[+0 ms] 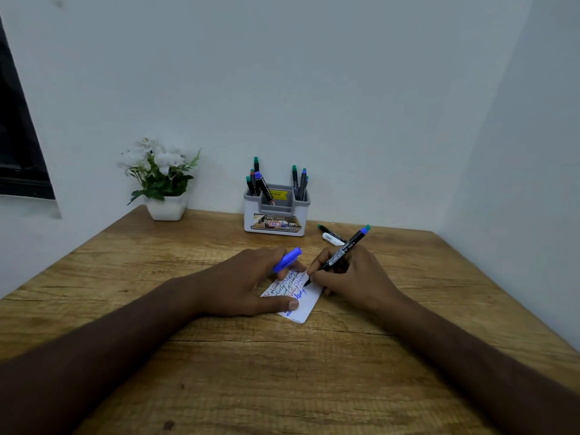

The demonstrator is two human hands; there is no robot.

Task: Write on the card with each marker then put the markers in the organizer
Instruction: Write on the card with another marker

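- Left hand (251,282) is lying on the card (309,301), thumb pressing its near edge, fingers pinching a blue cap (287,259).
- Right hand (351,276) is pinching a marker (343,249), tip touching the card.
- Just behind it, two more pens (331,235) are lying on the desk (125,309), partly hidden.
- Organizer (276,215) is standing at the wall, markers upright inside.
- Far left, a potted plant (161,180) is sitting.
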